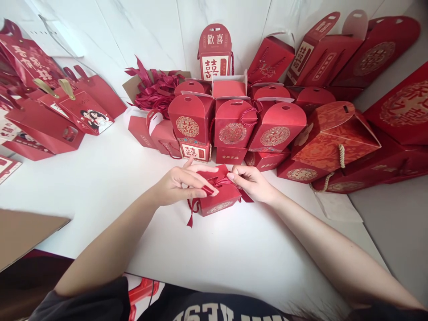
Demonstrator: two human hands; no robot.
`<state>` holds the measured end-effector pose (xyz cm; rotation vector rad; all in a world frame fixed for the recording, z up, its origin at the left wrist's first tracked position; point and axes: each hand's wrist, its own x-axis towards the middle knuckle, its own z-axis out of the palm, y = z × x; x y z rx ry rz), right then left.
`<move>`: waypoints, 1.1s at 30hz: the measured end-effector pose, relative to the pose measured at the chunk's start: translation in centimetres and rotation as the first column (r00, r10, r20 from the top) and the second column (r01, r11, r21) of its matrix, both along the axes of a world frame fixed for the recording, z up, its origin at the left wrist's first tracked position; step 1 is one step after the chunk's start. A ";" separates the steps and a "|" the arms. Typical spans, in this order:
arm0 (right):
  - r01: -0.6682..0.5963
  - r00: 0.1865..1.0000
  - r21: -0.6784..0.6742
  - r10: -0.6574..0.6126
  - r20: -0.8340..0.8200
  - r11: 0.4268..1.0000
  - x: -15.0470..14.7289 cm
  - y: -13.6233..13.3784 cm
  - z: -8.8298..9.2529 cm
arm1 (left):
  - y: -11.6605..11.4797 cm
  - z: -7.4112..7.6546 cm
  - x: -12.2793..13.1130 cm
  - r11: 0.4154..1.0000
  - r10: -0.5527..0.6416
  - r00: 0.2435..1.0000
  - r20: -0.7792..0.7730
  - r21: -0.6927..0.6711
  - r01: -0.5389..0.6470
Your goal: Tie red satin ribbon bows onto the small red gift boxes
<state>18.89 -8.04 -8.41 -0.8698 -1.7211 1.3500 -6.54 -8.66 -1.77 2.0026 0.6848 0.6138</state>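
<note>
A small red gift box (220,206) with a gold round emblem stands on the white table in front of me. Dark red ribbon (222,181) runs across its top, and one tail hangs down at the box's left side. My left hand (179,183) pinches a loop of this ribbon between thumb and fingers, over the left part of the box top. At the right edge of the top, my right hand (250,182) has thumb and forefinger closed on the ribbon. A twisted red cord shows beside the box; the knot area is partly hidden by my fingers.
Rows of stacked red gift boxes (230,127) stand just behind. A carton with loose red ribbons (155,91) sits at back left. Red gift bags (88,111) are at far left, larger boxes (334,138) at right. A cardboard piece (26,232) lies at the left front edge.
</note>
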 end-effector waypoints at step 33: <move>-0.260 0.963 0.058 0.255 0.089 0.964 -0.2 1.0 5.3 | 3.4 -1.2 1.5 0.996 0.059 0.992 -0.111 0.075 -0.051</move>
